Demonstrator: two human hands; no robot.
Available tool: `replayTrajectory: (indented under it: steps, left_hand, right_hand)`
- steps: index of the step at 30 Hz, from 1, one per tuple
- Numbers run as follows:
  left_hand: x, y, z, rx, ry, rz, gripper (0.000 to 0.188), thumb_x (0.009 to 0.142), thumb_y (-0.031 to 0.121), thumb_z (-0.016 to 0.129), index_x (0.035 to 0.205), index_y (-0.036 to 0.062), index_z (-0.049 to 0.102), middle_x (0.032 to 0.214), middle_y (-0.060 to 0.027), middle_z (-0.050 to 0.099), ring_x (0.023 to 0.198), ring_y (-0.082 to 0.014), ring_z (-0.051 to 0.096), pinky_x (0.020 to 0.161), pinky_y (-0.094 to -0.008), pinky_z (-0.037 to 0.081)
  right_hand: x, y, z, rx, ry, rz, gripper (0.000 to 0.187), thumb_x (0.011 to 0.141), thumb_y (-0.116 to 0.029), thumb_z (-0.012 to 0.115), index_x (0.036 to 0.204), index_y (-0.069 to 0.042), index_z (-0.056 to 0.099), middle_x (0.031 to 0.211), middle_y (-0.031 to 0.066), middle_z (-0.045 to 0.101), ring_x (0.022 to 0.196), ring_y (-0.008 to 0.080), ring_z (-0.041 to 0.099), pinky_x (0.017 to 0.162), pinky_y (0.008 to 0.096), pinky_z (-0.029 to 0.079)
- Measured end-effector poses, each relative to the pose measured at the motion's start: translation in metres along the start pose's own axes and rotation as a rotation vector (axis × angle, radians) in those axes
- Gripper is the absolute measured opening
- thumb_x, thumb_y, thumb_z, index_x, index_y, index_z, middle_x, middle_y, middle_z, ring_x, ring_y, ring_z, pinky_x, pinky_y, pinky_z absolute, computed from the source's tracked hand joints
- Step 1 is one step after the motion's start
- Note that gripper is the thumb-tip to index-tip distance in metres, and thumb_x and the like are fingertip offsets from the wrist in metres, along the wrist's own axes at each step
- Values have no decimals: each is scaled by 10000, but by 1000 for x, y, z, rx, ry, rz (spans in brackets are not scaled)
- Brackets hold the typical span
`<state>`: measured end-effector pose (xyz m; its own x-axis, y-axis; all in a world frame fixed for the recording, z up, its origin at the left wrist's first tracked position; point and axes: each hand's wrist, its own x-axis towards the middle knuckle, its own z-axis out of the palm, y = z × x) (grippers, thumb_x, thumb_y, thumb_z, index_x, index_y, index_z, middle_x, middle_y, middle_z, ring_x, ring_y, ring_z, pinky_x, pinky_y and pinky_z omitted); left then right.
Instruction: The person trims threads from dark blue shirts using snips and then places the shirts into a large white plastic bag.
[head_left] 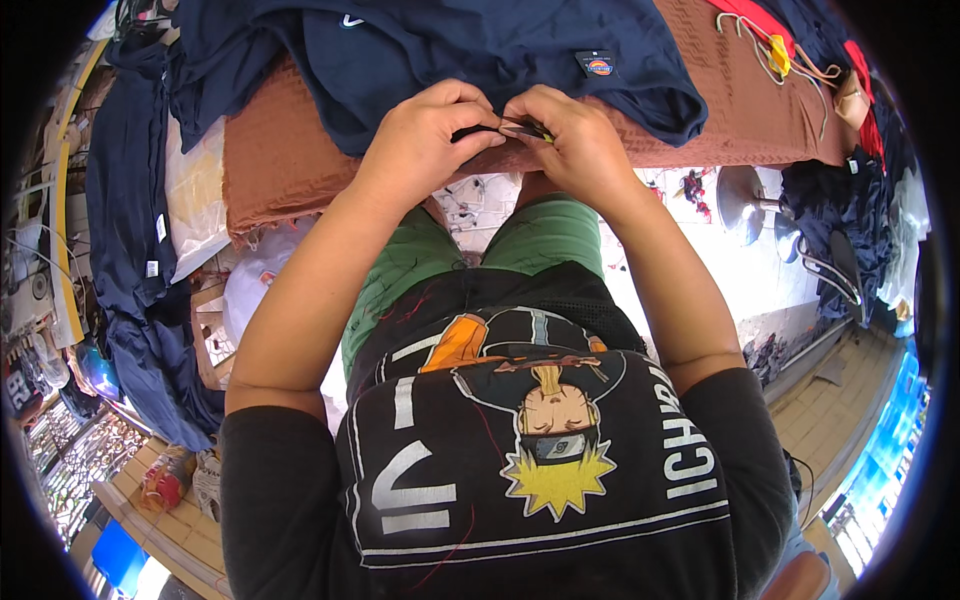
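Note:
A navy blue garment [450, 50] is spread over the brown cloth-covered table in front of me, with a small dark tag on it. At its near edge, my left hand [425, 135] is closed, thumb and forefinger pinching a dark bit of the fabric. Close beside it, my right hand [575, 140] is closed around small thread snips [523, 130], dark with a yellow-green part. The blades point left, at the left fingertips. The fingers partly hide the snips and the pinched edge.
Brown cloth [270, 150] covers the table. More navy garments [135, 230] hang at the left. On the right are a red strap with cords [775, 50], dark clothing [835, 220] and a round metal stand [740, 200]. Thread scraps [690, 190] litter the white floor.

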<state>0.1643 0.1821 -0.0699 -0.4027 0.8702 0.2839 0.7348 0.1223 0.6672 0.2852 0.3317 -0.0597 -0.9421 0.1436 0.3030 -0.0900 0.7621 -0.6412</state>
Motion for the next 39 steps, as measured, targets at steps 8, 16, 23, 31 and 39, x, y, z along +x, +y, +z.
replayTrajectory:
  steps: [8, 16, 23, 31, 39]
  left_hand:
    - [14, -2, -14, -111, -195, -127, 131, 864, 177, 616, 877, 49, 635, 715, -79, 651, 670, -197, 644, 613, -297, 494]
    - [19, -9, -19, -229, -265, -156, 172, 911, 180, 571, 906, 8, 566, 754, -89, 643, 692, -164, 646, 627, -289, 485]
    - [20, -10, -19, -255, -289, -155, 181, 924, 178, 550, 923, -2, 557, 780, -99, 639, 701, -169, 645, 636, -298, 490]
    - [22, -10, -17, -211, -294, -164, 155, 914, 162, 554, 933, 9, 562, 789, -103, 653, 690, -183, 651, 629, -300, 493]
    - [19, -4, -18, -153, -284, -196, 152, 895, 154, 572, 924, 5, 583, 811, -117, 653, 706, -184, 646, 640, -301, 491]
  right_hand:
    - [12, 12, -18, 138, -200, 151, 267, 860, -213, 652, 1016, -12, 571, 853, 79, 610, 770, 161, 574, 712, 301, 466]
    - [18, 4, -41, 208, -410, 318, 201, 885, -144, 609, 1033, -12, 570, 810, 43, 583, 739, 102, 533, 672, 249, 446]
    - [21, 6, -30, 144, -330, 31, 160, 873, -118, 615, 984, -7, 590, 810, 72, 627, 701, 125, 577, 635, 273, 455]
    - [27, 1, -26, 167, -377, 74, 164, 849, -125, 647, 939, -3, 584, 749, 71, 625, 643, 144, 583, 606, 277, 460]
    - [25, -4, -26, -25, -423, -20, 152, 825, -89, 660, 937, -12, 590, 735, 84, 625, 661, 146, 602, 628, 274, 473]
